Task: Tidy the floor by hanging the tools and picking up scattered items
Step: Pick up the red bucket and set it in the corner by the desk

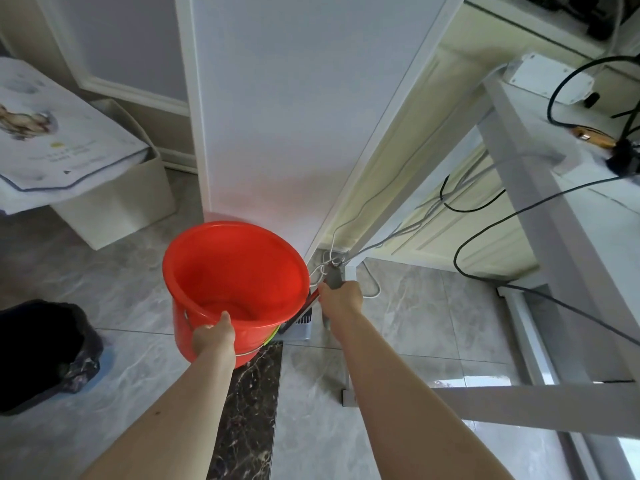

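Note:
An empty red plastic bucket (235,271) is held above the grey tiled floor, in front of a white cabinet panel. My left hand (213,336) grips its near rim, thumb inside. Just right of the bucket, my right hand (341,294) is closed around a grey tool handle (334,277) that stands upright. A red and black shaft (304,306) slants down from that hand behind the bucket toward a pale grey dustpan-like piece (301,329) on the floor. The lower end of the tool is hidden by the bucket.
A black rubbish bag (45,351) lies on the floor at the left. A white box (117,202) under a printed sheet stands behind it. At the right is a white desk frame (533,188) with loose black and white cables (485,233) hanging down.

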A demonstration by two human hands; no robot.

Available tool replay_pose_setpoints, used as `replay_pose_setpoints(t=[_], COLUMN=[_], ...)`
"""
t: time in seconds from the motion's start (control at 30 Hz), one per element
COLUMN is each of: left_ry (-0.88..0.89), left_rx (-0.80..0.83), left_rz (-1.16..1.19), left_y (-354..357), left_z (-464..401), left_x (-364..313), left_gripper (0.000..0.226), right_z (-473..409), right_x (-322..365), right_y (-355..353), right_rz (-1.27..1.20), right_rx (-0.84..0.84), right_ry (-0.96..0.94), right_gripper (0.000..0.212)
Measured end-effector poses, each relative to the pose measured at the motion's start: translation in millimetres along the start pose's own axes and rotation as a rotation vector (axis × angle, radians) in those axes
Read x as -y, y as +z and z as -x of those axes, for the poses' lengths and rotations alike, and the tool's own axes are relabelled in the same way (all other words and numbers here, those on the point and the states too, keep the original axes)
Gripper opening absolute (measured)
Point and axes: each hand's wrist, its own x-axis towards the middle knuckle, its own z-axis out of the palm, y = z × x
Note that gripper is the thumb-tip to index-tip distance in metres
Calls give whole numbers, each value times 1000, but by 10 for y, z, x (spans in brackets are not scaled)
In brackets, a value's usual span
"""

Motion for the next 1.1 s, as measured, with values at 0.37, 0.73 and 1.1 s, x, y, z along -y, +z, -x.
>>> replay_pose_setpoints(t=[0.37, 0.73, 1.1], left_ry=[-12, 10, 50], left_rx=[-27, 9, 52], left_rz=[147, 158, 22], left_y=[57, -128, -319], left_z=[-29, -278, -1173], left_x=[-1, 82, 152], left_gripper=[57, 62, 62], right_z=[115, 162, -16], right_x=[-56, -512, -745], right_y=[135, 721, 1885], right_rz=[2, -209, -89], right_rx=[-6, 177, 440], right_ry=[-59, 169, 183], right_gripper=[67, 29, 56])
